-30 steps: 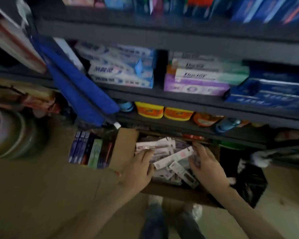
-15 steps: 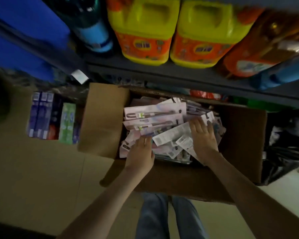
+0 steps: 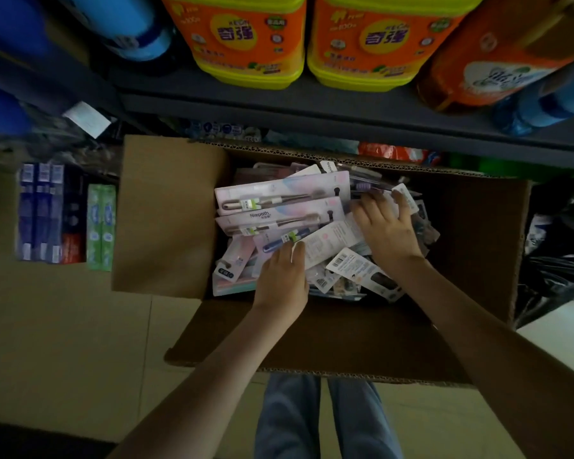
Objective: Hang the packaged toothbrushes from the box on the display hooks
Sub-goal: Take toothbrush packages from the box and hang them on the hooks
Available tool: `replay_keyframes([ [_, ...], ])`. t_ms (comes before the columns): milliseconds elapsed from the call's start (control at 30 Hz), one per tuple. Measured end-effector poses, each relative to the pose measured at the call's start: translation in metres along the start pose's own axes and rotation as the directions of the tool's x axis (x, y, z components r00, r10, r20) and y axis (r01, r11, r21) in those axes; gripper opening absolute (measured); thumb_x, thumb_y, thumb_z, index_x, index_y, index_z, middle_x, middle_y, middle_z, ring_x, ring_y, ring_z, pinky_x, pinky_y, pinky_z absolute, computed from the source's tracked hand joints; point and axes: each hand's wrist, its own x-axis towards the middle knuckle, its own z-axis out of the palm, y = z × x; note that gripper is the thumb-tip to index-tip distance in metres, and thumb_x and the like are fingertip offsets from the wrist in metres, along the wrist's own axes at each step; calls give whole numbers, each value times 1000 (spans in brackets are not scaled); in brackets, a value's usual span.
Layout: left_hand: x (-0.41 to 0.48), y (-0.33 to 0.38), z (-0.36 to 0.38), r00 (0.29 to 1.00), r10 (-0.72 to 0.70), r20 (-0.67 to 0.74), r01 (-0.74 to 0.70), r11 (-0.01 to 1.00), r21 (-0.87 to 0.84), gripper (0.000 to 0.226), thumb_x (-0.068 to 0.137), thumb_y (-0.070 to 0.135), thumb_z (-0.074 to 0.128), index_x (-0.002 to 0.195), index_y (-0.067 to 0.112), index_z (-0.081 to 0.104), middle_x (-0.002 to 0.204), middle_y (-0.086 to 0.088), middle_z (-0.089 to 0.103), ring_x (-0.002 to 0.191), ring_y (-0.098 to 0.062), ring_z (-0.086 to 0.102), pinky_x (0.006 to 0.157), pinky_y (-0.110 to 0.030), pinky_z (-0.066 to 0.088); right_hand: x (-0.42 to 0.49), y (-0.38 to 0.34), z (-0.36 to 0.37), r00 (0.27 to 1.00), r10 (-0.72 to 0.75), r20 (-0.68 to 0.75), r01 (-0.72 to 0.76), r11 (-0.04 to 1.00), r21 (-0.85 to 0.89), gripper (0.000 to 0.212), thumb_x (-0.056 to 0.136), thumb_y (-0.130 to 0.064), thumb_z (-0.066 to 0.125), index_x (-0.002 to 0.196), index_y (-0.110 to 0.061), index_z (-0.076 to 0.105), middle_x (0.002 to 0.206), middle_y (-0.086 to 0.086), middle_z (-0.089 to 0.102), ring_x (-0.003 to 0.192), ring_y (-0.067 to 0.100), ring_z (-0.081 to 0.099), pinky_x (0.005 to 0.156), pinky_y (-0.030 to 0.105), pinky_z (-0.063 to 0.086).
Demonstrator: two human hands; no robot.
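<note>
Toothpaste cartons [image 3: 65, 213] stand left of the cardboard box [image 3: 166, 213], where we see pink-and-white carded toothbrush packs [image 3: 279, 197] heaped crisscross. Our left hand [image 3: 280, 283] rests on them, fingers together and bent, grip unclear; our right hand [image 3: 390, 230] presses flat, fingers spread.

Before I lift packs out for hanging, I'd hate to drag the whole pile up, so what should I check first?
1. Box open, flaps out: ok.
2. Packaged toothbrushes within reach: ok.
3. Packs lying separate: not ok, they overlap crosswise.
4. Left grip holds one pack: cannot tell, fingertips hidden.
5. Right grip holds a pack: not ok, fingers rest flat on the pile.
6. Display hooks in view: not ok, none visible.
</note>
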Motion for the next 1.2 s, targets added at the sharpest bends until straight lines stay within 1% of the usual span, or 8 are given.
replay_keyframes([
  [300, -10, 19, -9, 991, 52, -121, -44, 996, 72, 88, 68, 35, 82, 140, 4, 42, 138, -17, 48, 126, -34, 49, 104, -50, 43, -39, -10, -46, 985, 14, -173, 43, 947, 320, 64, 49, -2, 83, 108, -6, 60, 102, 13, 61, 96, 32, 60, 102, 56, 36],
  [433, -23, 13, -12, 959, 152, -240, -142, 988, 61, 50, 63, 14, 87, 107, 2, 66, 95, -13, 70, 84, -26, 70, 72, -36, 58, -53, -11, -67, 967, -19, -256, 123, 909, 399, 62, 50, -8, 86, 108, -9, 64, 105, 11, 65, 104, 30, 62, 109, 51, 14],
  [600, -22, -6, -37, 987, -43, 154, 105, 901, -421, 38, 99, 27, 52, 135, 17, 46, 118, 5, 59, 85, -4, 57, 67, -12, 44, -47, -9, -76, 925, 266, -271, -63, 811, 582, 90, 75, -28, 79, 147, -12, 27, 148, 16, 34, 139, 31, 26, 114, 56, 11],
  [733, -22, -24, -39, 866, 4, 499, 429, 506, -748, 46, 94, 19, 59, 137, 24, 45, 128, 0, 61, 110, -14, 62, 102, -35, 46, -41, -25, -79, 955, 296, 6, -73, 215, 974, 95, 79, -19, 77, 149, -16, 13, 143, 10, 38, 132, 21, 40, 106, 36, 41],
  [833, -20, -26, -42, 807, 41, 590, 503, 476, -721, 49, 93, 13, 59, 138, 24, 44, 123, 2, 62, 106, -13, 64, 100, -35, 46, -36, -41, -79, 923, 51, 381, -359, -241, 902, 47, 89, -14, 66, 130, -13, 42, 104, 7, 65, 96, 25, 67, 78, 36, 59],
  [967, -17, -16, -35, 962, -119, 246, 219, 875, -432, 44, 90, 36, 63, 123, 19, 40, 107, 5, 57, 86, -6, 57, 61, -16, 39, -33, -54, -69, 883, 120, 454, -400, -317, 860, 11, 95, -8, 51, 103, -2, 56, 92, 17, 68, 83, 24, 70, 78, 44, 59],
  [1067, -16, -10, -23, 987, -155, 50, 162, 954, -253, 48, 91, 37, 63, 125, 14, 38, 107, -1, 58, 90, -13, 60, 61, -15, 39, -27, -57, -61, 895, 104, 433, -389, -291, 874, 13, 96, -14, 52, 107, -14, 58, 95, 6, 70, 88, 20, 68, 84, 41, 56],
  [1200, -11, -19, -13, 952, -293, 83, 303, 888, -345, 44, 93, 35, 60, 124, 13, 38, 107, -5, 61, 78, -10, 61, 53, -16, 46, -34, -57, -23, 957, 137, 257, -287, 291, 913, 48, 94, -31, 57, 137, -17, 40, 125, 6, 53, 119, 22, 50, 96, 36, 42],
])
